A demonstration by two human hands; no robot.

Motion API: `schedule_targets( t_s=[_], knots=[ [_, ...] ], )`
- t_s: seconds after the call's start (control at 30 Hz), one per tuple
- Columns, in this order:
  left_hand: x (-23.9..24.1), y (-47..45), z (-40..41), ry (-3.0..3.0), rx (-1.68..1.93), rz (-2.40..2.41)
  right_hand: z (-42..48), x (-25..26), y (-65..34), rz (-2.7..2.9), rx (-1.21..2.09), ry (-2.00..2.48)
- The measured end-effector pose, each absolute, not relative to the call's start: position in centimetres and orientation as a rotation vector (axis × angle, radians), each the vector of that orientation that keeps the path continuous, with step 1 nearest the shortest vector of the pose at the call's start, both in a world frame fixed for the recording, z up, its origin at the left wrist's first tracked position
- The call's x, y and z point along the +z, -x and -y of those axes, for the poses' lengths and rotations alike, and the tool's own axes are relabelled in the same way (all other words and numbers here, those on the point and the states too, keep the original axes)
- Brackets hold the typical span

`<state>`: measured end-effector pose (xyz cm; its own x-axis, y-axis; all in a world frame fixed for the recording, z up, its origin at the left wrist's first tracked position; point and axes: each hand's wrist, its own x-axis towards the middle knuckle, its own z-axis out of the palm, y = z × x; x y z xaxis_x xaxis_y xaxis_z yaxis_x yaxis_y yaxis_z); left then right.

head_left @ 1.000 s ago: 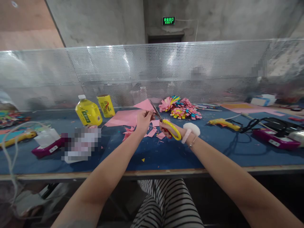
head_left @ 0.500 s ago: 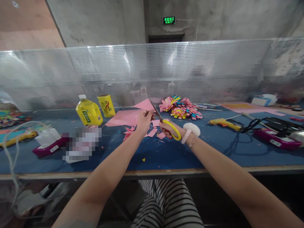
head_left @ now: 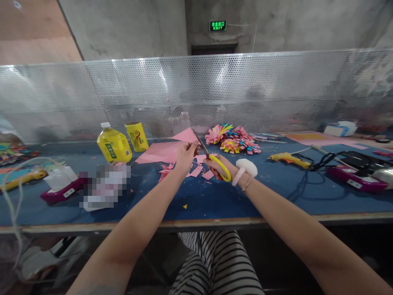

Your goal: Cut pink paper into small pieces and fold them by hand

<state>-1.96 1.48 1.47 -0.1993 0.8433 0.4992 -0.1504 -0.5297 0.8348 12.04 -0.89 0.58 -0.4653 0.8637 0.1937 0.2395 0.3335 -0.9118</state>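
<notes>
My left hand (head_left: 186,155) pinches a piece of pink paper (head_left: 184,135) by its lower right part, holding it above the table. In my right hand (head_left: 218,167) is a pair of scissors (head_left: 225,172) with yellow handles; the blades lie along the right edge of that paper. Whether the blades are parted is hard to make out. Under and behind my left hand lies a larger pink sheet (head_left: 156,153). Small pink cut pieces (head_left: 195,171) are scattered on the blue table between my hands, with folded pink scraps (head_left: 166,171) to their left.
Paper flowers (head_left: 233,139) are heaped behind my right hand. A yellow jug (head_left: 113,143) and a yellow carton (head_left: 136,137) stand back left. Glue guns (head_left: 288,159) and purple power strips (head_left: 356,179) with cords lie at both sides. A perforated metal screen (head_left: 147,98) closes the back.
Both hands keep nearly the same place, with the scissors still at the paper's edge. My right hand and the scissors have shifted slightly left; the whole view has also moved a little.
</notes>
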Motion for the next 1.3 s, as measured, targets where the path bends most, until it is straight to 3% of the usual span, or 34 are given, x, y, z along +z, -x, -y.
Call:
schedule_targets(
  t_s=[0.37, 0.73, 1.3],
  knots=[
    [1.8, 1.6, -1.1, -1.298, 1.795, -0.811, 0.5, 0.3, -11.8, 1.858, 1.003, 1.048],
    [1.7, 1.5, -1.1, -1.187, 1.790, -0.754, 0.5, 0.4, -12.7, 1.931, 1.257, 0.866],
    [2.1, 1.3, -0.2, -1.110, 1.654, -0.626, 0.4, 0.0, -12.6, 1.959, 1.330, 0.734]
  ],
)
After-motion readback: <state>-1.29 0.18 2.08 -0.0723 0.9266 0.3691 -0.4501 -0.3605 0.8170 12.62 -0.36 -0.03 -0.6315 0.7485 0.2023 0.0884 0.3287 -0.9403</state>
